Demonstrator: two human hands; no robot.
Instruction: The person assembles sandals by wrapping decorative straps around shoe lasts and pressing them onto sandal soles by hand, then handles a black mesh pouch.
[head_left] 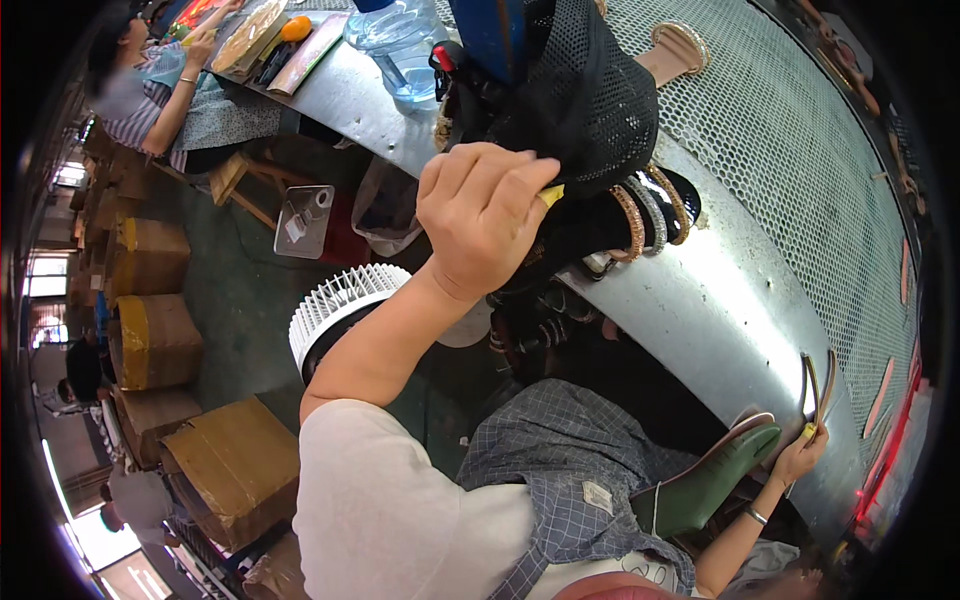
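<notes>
My left hand [483,218] is raised over the bench with its fingers curled into a fist. A yellow wrap [550,195] shows by its thumb. It is up against a black mesh piece [605,110], and whatever is in its grip is hidden. At the lower right, my right hand [800,456] pinches thin curved brown strips [824,385] standing up at the bench edge. A green shoe last [700,490], with a sole along its upper side, leans by my checked apron [560,435] near the right forearm. Bands with glittering stones [652,215] lie beside the black mesh.
The metal bench [710,330] borders a perforated mesh surface [770,150] carrying a sandal [672,55]. A clear water jug [398,50] and an orange fruit [296,28] stand farther back. A white fan [345,305] and cardboard boxes [235,465] are at left. Another person [150,110] sits far left.
</notes>
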